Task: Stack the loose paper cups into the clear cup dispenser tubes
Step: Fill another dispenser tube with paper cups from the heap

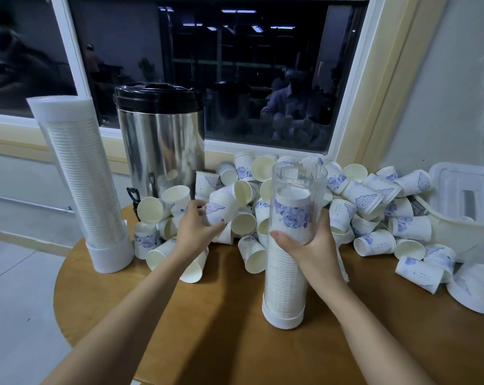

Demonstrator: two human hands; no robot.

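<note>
Head view: left hand (195, 227) grips cups (222, 209); right hand (315, 249) clasps tube (284, 273).

Near half of the bench (221, 337) is bare wood, open to approach from the front edge and between the forearms. Far half is blocked: a heap of loose cups (357, 201) runs from the steel urn (163, 145) across to the white basket (457, 220) at the right edge, and a filled tube (79, 173) stands at the left rim just beside it. The open tube (299, 179), gripped mid-height by the right hand (313, 251), stands in front of the heap with its mouth unobstructed.
</note>
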